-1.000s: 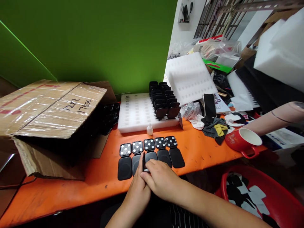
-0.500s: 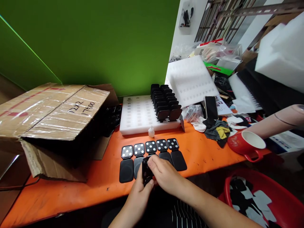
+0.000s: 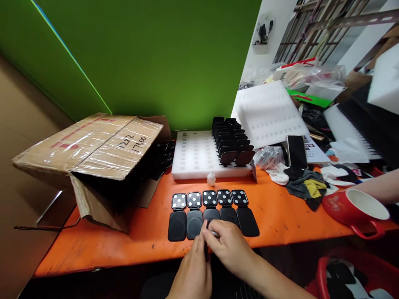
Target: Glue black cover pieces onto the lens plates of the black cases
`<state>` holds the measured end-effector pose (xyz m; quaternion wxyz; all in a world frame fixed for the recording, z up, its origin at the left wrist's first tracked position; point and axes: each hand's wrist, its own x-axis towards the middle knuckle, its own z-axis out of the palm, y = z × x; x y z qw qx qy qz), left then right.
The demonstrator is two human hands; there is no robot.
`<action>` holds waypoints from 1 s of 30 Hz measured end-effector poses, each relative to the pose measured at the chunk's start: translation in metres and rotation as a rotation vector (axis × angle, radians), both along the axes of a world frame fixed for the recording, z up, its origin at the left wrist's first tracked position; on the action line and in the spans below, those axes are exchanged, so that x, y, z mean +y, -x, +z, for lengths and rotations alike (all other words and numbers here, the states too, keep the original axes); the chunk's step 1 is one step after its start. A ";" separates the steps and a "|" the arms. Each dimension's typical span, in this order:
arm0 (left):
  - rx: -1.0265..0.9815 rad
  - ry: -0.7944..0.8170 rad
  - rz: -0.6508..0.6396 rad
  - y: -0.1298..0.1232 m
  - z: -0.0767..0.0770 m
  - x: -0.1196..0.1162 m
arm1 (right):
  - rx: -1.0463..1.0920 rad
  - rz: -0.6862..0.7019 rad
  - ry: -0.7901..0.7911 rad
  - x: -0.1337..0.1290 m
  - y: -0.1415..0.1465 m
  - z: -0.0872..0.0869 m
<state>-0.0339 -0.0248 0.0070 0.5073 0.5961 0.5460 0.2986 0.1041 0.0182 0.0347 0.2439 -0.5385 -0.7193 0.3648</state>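
Observation:
My left hand (image 3: 195,263) is closed round a black piece (image 3: 206,245), seen edge-on and mostly hidden by the fingers. Against its upper end, my right hand (image 3: 229,245) pinches a small part with a ribbed metallic end (image 3: 214,233). Just beyond my hands, several hinged black units lie unfolded in a row on the orange table. Their upper squares (image 3: 178,201) carry pale round dots, and their lower plates (image 3: 177,226) are plain black. Behind the row stands a small white bottle (image 3: 211,179).
A white foam block (image 3: 193,158) holds upright black plates (image 3: 229,155). An open cardboard box (image 3: 102,145) sits left. Toward the right are a phone (image 3: 296,152), cloths (image 3: 299,182), a red mug (image 3: 346,209) and a red basin (image 3: 322,276). Another person's forearm (image 3: 378,187) reaches in.
The black piece has turned from face-on to edge-on between my hands. A ribbed metallic end now shows at my right fingers. The view has shifted left, and the other person's forearm has drawn back rightward.

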 end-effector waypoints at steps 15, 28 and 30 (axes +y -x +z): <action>-0.135 -0.051 0.196 0.024 0.013 0.017 | 0.689 -0.032 0.521 0.007 0.012 -0.002; 0.525 -0.908 -0.126 0.035 0.025 0.003 | 0.884 -0.073 0.974 -0.013 0.010 -0.002; 0.481 -0.924 -0.117 0.033 0.023 0.002 | 0.930 -0.121 0.969 -0.013 0.015 -0.003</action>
